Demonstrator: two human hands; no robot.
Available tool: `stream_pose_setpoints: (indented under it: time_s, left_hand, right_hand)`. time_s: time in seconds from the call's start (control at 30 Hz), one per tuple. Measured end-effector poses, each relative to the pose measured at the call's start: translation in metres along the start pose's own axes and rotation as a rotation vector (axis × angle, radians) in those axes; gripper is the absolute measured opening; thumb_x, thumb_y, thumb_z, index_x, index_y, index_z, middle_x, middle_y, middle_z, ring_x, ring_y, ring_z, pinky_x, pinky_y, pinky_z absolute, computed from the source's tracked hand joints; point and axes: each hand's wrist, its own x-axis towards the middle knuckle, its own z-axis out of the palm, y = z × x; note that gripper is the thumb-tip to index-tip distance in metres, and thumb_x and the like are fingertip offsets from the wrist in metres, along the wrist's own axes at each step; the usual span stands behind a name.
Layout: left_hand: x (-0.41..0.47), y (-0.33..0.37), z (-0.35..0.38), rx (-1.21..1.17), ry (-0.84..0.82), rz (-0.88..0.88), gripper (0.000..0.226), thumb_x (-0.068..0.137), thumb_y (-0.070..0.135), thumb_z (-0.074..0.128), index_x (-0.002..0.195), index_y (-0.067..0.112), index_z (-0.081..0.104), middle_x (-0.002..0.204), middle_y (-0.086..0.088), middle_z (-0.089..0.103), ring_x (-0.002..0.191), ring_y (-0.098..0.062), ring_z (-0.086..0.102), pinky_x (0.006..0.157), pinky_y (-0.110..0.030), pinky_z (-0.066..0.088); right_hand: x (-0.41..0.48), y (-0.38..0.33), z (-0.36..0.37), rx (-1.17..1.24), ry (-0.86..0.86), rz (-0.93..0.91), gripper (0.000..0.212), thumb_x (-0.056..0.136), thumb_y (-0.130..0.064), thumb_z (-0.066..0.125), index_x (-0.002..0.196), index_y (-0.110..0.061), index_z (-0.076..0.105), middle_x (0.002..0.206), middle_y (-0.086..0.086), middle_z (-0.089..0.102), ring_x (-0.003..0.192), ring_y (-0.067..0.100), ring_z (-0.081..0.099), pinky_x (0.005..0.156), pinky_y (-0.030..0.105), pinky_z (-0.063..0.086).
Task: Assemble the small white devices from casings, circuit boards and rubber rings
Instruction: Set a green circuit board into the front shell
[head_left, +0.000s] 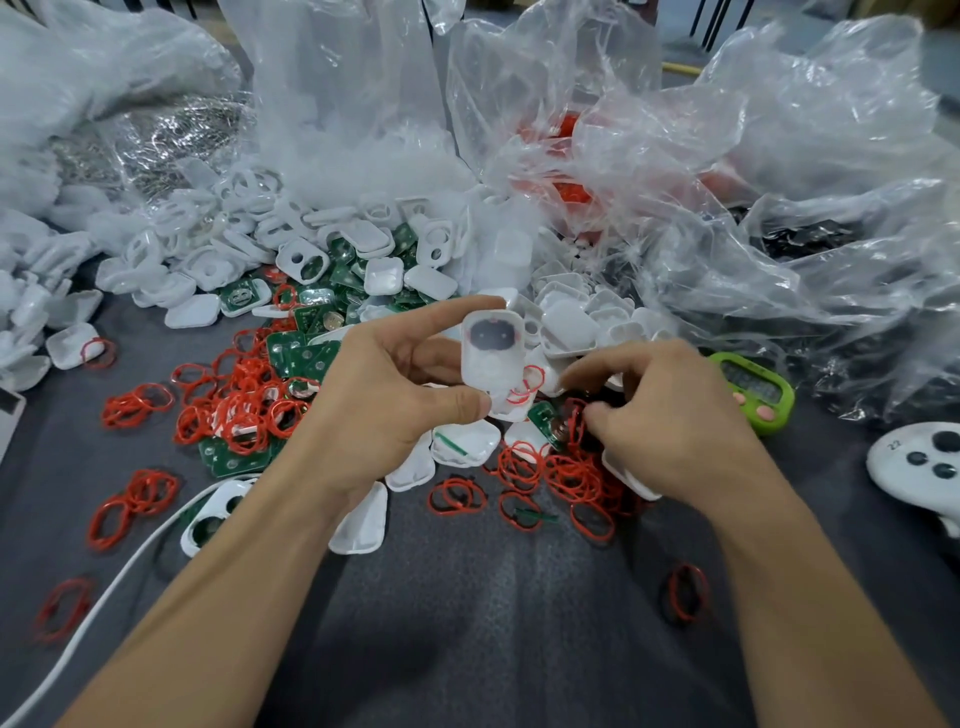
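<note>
The left hand (384, 395) pinches a smooth white plastic casing (491, 348), a rounded rectangle, between thumb and fingers above the grey cloth-covered bench (467, 597). The right hand (670, 415) curls its fingertips down into tangled thin red rubber rings (561, 473); whether it grips one I cannot tell. Flat green circuit boards (306, 358) lie heaped beside crinkled clear bags (727, 208)

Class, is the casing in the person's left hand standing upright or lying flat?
Upright: left hand pinches casing, finger above, thumb below.
</note>
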Motion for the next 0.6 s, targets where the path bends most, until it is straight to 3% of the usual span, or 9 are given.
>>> stream_pose_setpoints:
  time_s: [0.1,0.2,0.3,0.47,0.6]
  left_hand:
    - [0.001,0.001,-0.004,-0.009,0.013,-0.002,0.071,0.071,-0.02,0.078,0.123,0.028,0.075,0.088,-0.011,0.079,0.079,-0.016,0.072,0.073,-0.023,0.057]
    - [0.002,0.0,-0.004,-0.009,0.023,-0.004,0.071,0.071,-0.021,0.077,0.122,0.028,0.075,0.09,-0.013,0.079,0.08,-0.017,0.073,0.074,-0.024,0.057]
    - [0.001,0.0,-0.003,-0.008,0.022,-0.003,0.071,0.071,-0.021,0.077,0.123,0.028,0.075,0.089,-0.012,0.079,0.08,-0.017,0.073,0.074,-0.025,0.058]
    - [0.001,0.0,-0.004,-0.002,0.019,-0.005,0.072,0.071,-0.021,0.077,0.123,0.029,0.075,0.089,-0.012,0.079,0.08,-0.017,0.071,0.075,-0.026,0.059]
    - [0.0,-0.001,-0.003,-0.001,0.019,-0.006,0.072,0.071,-0.021,0.077,0.122,0.029,0.075,0.089,-0.013,0.079,0.08,-0.019,0.07,0.076,-0.028,0.059]
  right_hand:
    - [0.0,-0.004,0.003,0.131,0.066,-0.033,0.022,0.083,-0.014,0.075,0.087,-0.034,0.082,0.055,-0.035,0.056,0.063,-0.02,0.053,0.061,-0.003,0.036]
    - [-0.001,-0.013,0.013,0.077,-0.067,-0.098,0.023,0.082,-0.018,0.077,0.096,-0.036,0.082,0.09,-0.024,0.067,0.081,-0.02,0.054,0.072,-0.004,0.034]
    - [-0.002,-0.01,0.013,-0.047,-0.18,-0.11,0.034,0.081,-0.022,0.077,0.108,-0.042,0.077,0.111,-0.02,0.061,0.09,-0.005,0.051,0.078,-0.008,0.029]
    - [-0.006,-0.01,0.009,-0.058,-0.175,-0.068,0.04,0.084,-0.023,0.075,0.117,-0.045,0.072,0.102,-0.02,0.065,0.08,-0.007,0.053,0.072,-0.009,0.03]
    - [-0.009,-0.01,0.007,-0.17,-0.242,-0.096,0.057,0.078,-0.017,0.075,0.125,-0.046,0.062,0.104,-0.021,0.065,0.086,0.001,0.053,0.07,0.002,0.032]
